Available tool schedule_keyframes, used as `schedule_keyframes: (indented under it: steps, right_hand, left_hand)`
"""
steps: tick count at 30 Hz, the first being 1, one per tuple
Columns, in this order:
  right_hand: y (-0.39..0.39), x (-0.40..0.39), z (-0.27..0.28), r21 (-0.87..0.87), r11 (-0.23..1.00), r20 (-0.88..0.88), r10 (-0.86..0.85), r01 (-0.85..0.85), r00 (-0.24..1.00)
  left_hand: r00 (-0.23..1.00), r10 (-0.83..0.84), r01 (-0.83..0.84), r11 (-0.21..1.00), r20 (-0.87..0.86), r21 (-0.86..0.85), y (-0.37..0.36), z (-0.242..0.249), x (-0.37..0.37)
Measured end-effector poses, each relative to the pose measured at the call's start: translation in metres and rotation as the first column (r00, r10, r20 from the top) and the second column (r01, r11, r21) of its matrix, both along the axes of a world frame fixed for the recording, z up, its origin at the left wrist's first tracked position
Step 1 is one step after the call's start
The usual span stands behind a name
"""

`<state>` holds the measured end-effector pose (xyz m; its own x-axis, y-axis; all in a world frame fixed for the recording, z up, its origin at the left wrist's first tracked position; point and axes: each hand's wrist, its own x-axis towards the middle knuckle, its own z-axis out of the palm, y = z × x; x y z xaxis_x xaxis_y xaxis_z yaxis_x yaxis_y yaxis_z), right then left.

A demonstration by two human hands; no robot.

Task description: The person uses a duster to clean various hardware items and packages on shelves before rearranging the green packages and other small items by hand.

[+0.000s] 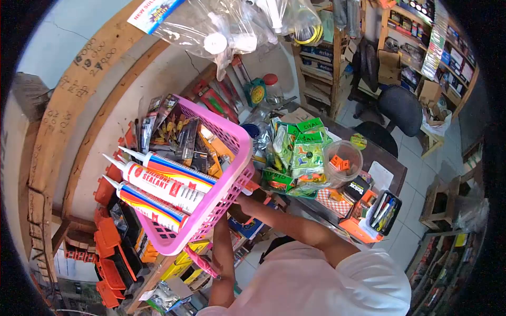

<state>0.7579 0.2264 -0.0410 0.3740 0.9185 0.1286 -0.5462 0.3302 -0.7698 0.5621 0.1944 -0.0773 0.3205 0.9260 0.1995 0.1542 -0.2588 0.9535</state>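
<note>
A pink plastic basket (245, 142) stands tilted in view, holding several white silicone sealant tubes (163, 184) with pointed nozzles and many packaged small items (182, 137). My right hand (243, 206) is at the basket's lower right side, its fingers hidden. My left forearm (223, 247) reaches up below the basket, and the hand at its end is mostly hidden behind the basket's wall. Whether either hand grips anything cannot be seen. Below the basket, a pink object (201, 262) hangs beside my left forearm.
On the dark table (392, 174) are green-labelled packets (308, 152), a clear round tub (342, 160) with orange boxes and a pen tray (385, 213). Orange bins (108, 242) stand left. Clear bags (211, 37) hang overhead. A black chair (400, 108) stands behind.
</note>
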Motion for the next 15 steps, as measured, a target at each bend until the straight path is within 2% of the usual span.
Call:
schedule_keyframes:
  steps: [2,3,4,5,6,8,10,12,14,15]
  right_hand:
    - [-0.032,0.000,0.017,-0.347,0.937,0.197,0.113,-0.039,0.974]
    - [-0.061,0.011,0.048,-0.365,0.880,0.015,0.332,-0.304,0.943]
    - [-0.093,0.027,0.082,-0.335,0.768,-0.167,0.522,-0.546,0.836]
    - [-0.118,0.037,0.099,-0.315,0.769,-0.033,0.577,-0.556,0.816]
    - [-0.140,0.046,0.110,-0.293,0.763,0.096,0.624,-0.577,0.776]
    - [-0.166,0.079,0.125,-0.190,0.499,0.012,0.863,-0.846,0.506]
    - [-0.184,0.120,0.139,-0.183,0.369,0.193,0.922,-0.911,0.335]
    - [-0.187,0.167,0.152,-0.239,0.365,0.315,0.906,-0.900,0.283]
    - [-0.182,0.207,0.175,-0.384,0.534,0.401,0.831,-0.753,0.385]
    - [-0.178,0.225,0.176,-0.425,0.653,0.431,0.755,-0.627,0.494]
  left_hand:
    - [1.000,0.011,-0.011,1.000,-0.013,-0.028,-0.017,-0.014,-0.022]
    - [1.000,0.017,-0.018,0.999,-0.016,-0.046,-0.029,-0.022,-0.034]
    - [1.000,0.024,-0.025,0.998,-0.015,-0.063,0.040,0.012,0.044]
    - [0.999,0.033,-0.035,0.996,-0.016,-0.081,0.113,0.050,0.130]
    - [0.999,0.047,-0.049,0.994,-0.022,-0.101,0.115,0.044,0.134]
    - [0.997,0.064,-0.070,0.989,-0.048,-0.127,0.108,0.033,0.126]
    - [0.995,0.065,-0.075,0.987,-0.073,-0.143,0.102,0.023,0.124]
    - [0.994,0.052,-0.066,0.986,-0.094,-0.155,0.090,0.009,0.114]
    - [0.992,0.046,-0.064,0.985,-0.115,-0.163,0.075,-0.003,0.096]
    - [0.991,0.047,-0.067,0.984,-0.124,-0.164,0.068,-0.006,0.086]
